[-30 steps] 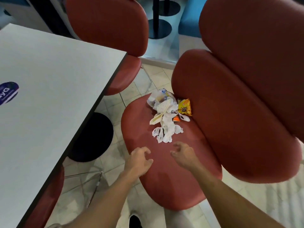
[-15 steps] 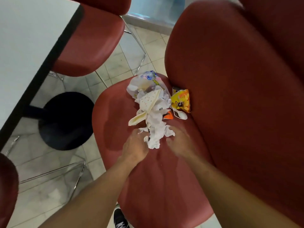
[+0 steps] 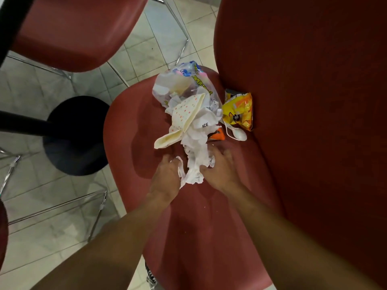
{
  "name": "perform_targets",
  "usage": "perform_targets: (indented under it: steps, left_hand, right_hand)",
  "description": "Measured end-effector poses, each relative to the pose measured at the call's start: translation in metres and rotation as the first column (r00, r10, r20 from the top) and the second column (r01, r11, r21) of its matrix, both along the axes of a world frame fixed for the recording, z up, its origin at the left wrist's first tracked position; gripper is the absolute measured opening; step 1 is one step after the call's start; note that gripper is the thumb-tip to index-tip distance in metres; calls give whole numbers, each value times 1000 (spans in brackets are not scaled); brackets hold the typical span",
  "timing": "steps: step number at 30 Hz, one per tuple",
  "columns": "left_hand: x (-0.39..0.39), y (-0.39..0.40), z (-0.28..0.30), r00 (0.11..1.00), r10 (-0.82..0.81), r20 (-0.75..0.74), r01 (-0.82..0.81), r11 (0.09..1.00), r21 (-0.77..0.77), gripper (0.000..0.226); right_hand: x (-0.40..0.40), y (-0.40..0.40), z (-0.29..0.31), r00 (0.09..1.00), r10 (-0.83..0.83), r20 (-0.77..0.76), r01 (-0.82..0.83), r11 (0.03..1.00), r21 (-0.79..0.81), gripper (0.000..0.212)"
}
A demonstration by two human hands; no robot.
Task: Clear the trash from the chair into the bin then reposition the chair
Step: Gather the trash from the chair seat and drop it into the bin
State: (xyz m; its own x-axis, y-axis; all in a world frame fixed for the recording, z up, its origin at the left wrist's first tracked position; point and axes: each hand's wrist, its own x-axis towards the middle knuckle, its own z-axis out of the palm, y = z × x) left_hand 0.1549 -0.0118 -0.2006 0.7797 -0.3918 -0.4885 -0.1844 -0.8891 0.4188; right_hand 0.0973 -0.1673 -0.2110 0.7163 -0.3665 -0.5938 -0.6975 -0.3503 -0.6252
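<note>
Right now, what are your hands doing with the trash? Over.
Left hand and right hand gripping crumpled white paper. Plastic bag, yellow wrapper, spoon untouched on chair seat. Nothing blocking.

Crumpled white paper (image 3: 195, 162), glossy plastic bag (image 3: 184, 84) — matt red upholstered chair (image 3: 209, 227)

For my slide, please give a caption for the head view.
Both hands gather crumpled paper from the trash on a red chair.

Clear plastic bag (image 3: 186, 86): yellow lettering "PAPER", the following word partly hidden. Crumpled white paper (image 3: 204, 125): black letters "ACE". Yellow snack packet (image 3: 238, 110): print illegible.
</note>
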Motion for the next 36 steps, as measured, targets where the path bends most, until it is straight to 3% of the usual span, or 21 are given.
perform_targets:
  steps: [4,8,15,23,30,36]
  left_hand:
    - [-3,9,-1,993,91,-82,-88,995,39,26]
    - [-11,26,5,958,257,-131,-253,966,45,30]
    - [-32,47,54,942,321,-101,-314,946,85,27]
    - [-38,65,127,952,307,-5,-306,950,-61,22]
    - [-54,122,189,942,327,78,-314,939,-141,19]
    - [-92,203,233,937,334,101,-309,929,-203,17]
  right_hand:
    - [6,4,-5,997,-56,48,59,996,-67,28]
    - [-4,1,10,987,-153,40,154,988,-26,8]
    - [-31,5,66,968,-243,55,248,963,-108,6]
    - [-46,43,140,967,-221,125,236,964,-123,4]
    - [-72,100,211,955,-199,222,230,965,-126,31]
    - [-108,170,255,940,-198,279,245,959,-142,9]
